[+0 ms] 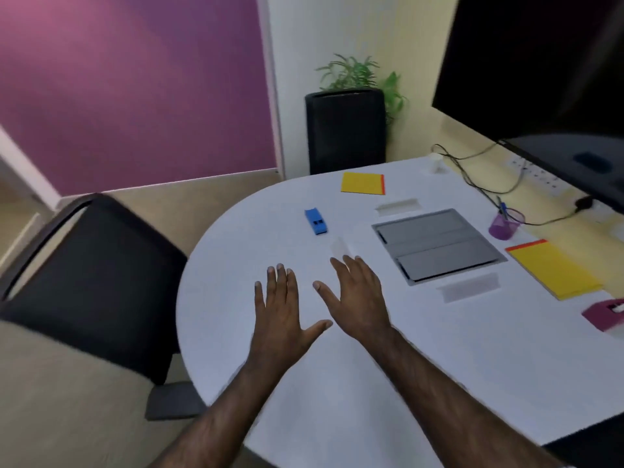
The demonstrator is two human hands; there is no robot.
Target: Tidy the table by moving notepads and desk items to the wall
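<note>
The pink plastic tape dispenser [606, 314] at the right of the white table [371, 383] is cut off by the picture's right edge. The large black screen [540, 79] at far right runs out of the top and right edges. A small clear flat object [341, 247] just beyond the right hand's fingertips [347, 259] is too blurred to identify. The small white object [436, 162] at the table's far edge is also unclear.

Bare forearms, no sleeves, hands [320, 298] unadorned
</note>
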